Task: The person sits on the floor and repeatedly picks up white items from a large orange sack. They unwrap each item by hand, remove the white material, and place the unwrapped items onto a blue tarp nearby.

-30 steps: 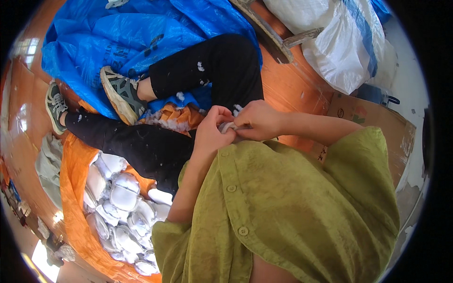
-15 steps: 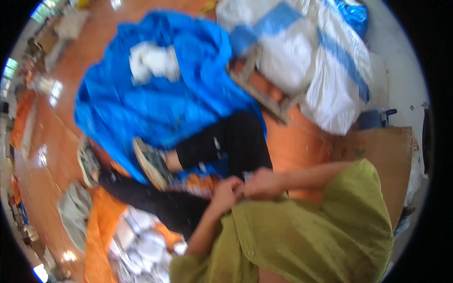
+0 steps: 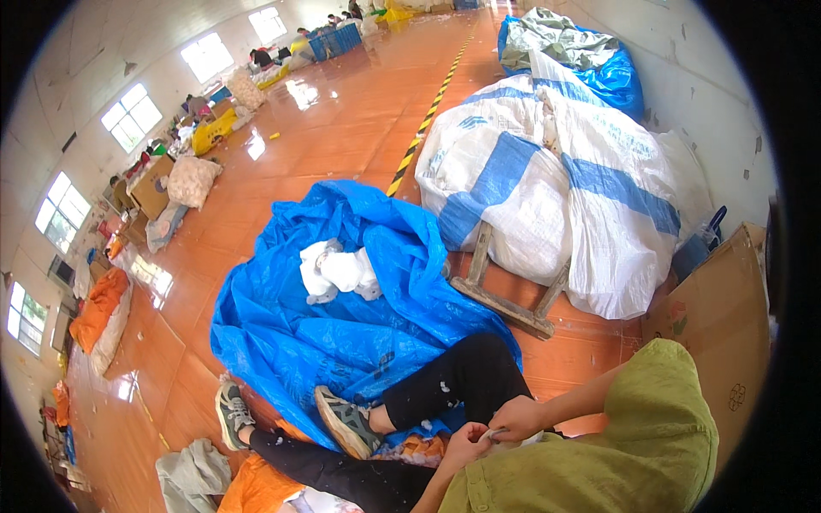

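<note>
Above my lap my two hands are close together. My left hand [image 3: 466, 445] has its fingers pinched on a small whitish piece of cloth [image 3: 498, 435]. From the other side my right hand [image 3: 516, 417] grips the same cloth, its fingers curled over it. Most of the cloth is hidden by the fingers, so its kind cannot be made out. Beyond my legs, a large blue woven plastic sack [image 3: 282, 308] lies spread on the floor. A small heap of white soft pieces [image 3: 338, 270] rests on it.
Full white-and-blue woven sacks [image 3: 505, 197] stand ahead on the right, a wooden frame [image 3: 505, 306] against them. A cardboard box [image 3: 714, 312] is at my right. Orange sheeting [image 3: 256, 486] and grey cloth [image 3: 193, 475] lie at lower left. People sit among bags far left.
The view has swung upward, bringing in the far floor, windows and people. Both hands stay together at my lap, and the pale cloth between them now shows more clearly.
</note>
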Motion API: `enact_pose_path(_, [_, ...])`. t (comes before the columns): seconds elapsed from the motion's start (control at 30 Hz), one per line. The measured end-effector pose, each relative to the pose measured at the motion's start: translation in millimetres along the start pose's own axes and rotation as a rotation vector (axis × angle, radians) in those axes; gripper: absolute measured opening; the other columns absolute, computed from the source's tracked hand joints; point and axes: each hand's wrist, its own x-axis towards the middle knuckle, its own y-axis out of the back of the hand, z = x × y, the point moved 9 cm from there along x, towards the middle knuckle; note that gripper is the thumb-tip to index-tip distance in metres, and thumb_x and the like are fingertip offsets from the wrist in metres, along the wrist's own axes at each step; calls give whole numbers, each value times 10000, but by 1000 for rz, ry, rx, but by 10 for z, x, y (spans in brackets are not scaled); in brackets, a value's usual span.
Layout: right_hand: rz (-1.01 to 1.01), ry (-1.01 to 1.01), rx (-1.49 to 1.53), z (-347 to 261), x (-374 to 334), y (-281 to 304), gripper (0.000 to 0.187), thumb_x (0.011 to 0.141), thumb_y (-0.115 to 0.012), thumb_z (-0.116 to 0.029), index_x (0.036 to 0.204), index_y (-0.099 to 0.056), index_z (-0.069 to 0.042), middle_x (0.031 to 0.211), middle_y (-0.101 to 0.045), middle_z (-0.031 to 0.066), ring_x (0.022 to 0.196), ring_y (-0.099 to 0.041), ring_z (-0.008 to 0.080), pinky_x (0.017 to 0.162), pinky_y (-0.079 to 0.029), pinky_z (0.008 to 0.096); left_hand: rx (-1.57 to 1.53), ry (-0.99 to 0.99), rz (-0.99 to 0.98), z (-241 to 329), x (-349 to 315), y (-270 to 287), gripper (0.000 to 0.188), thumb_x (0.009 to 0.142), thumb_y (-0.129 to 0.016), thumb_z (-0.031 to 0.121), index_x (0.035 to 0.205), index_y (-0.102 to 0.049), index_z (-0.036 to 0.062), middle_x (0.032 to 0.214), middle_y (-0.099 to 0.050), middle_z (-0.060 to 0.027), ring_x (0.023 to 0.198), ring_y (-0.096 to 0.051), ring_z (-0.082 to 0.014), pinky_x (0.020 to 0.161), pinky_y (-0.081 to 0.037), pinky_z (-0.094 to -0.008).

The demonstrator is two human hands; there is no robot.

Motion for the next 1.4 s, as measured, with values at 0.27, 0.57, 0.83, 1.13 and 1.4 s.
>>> enact_pose_path(0.27, [190, -74, -72, -135, 353, 146, 268, 818, -539, -314, 675, -608, -97, 652, -581, 102, 701, -612, 309, 561, -471, 419, -119, 217, 146, -258, -34, 246, 383, 839, -635, 227, 1127, -569, -16, 962, -643, -86, 870, -602, -153, 732, -480, -302])
enact_pose_path(0.57, [61, -24, -13, -230, 271, 41, 297, 874, -515, -381, 811, -617, -109, 840, -588, 66, 858, -593, 287, 647, -482, 414, 318, 10, 465, 155, -373, 297, 367, 773, -661, 207, 1042, -604, -37, 942, -662, -122, 862, -622, -189, 747, -484, -303])
enact_pose_path(0.83, [165, -206, 298, 332, 88, -245, 559, 808, -596, -580, 1034, -562, -69, 963, -595, 137, 916, -570, 329, 725, -456, 400, 304, 27, 447, 342, -446, 343, 354, 712, -710, 163, 983, -629, -50, 859, -668, -92, 742, -613, -135, 685, -492, -263])
enact_pose_path(1.13, [-68, -175, 385, 360, -1, -662, 549, 873, -498, -600, 931, -639, -73, 818, -644, 163, 783, -620, 326, 666, -468, 396, 225, 37, 167, 216, -418, 164, 203, 812, -639, 143, 924, -686, -20, 799, -663, -22, 671, -581, -64, 639, -465, -209])
enact_pose_path(1.4, [98, -174, 316, 292, -33, -538, 545, 865, -511, -588, 766, -630, -65, 721, -618, 156, 705, -605, 346, 609, -455, 408, 54, 86, 138, -268, -313, 228, 230, 864, -631, 150, 1024, -649, -13, 873, -652, -15, 738, -577, -59, 643, -459, -211])
